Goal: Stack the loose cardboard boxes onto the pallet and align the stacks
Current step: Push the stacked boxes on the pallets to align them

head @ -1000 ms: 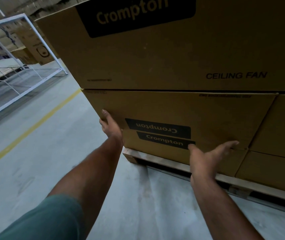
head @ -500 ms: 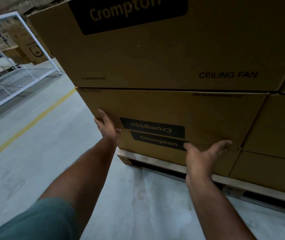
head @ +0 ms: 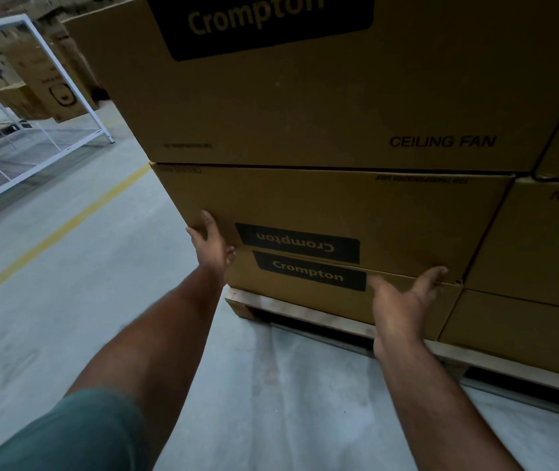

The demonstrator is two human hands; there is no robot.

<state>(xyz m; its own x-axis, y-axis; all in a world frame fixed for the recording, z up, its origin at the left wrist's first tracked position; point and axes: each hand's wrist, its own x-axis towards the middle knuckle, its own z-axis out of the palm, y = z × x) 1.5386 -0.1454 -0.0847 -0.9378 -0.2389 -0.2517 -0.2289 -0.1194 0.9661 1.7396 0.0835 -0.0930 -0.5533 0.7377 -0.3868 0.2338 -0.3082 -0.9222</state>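
Observation:
Brown Crompton ceiling-fan boxes stand stacked on a wooden pallet (head: pixel 305 309). The middle box (head: pixel 356 212) has its label upside down and lies between a top box (head: pixel 305 96) and a bottom box (head: pixel 305 297). My left hand (head: pixel 211 243) lies flat, fingers straight, against the left corner of the middle box. My right hand (head: pixel 403 297) is spread open with its fingertips at the lower right edge of that box, over the seam with the bottom box. A second column of boxes (head: pixel 543 239) adjoins on the right.
A white metal-framed cage trolley (head: pixel 33 107) stands at the left rear, with more cartons (head: pixel 50 86) behind it. A yellow line (head: pixel 50 239) runs across the grey concrete floor left of the pallet.
Both hands stay on the middle box in nearly the same places. The view has shifted slightly, and the stack sits a little further right in the frame.

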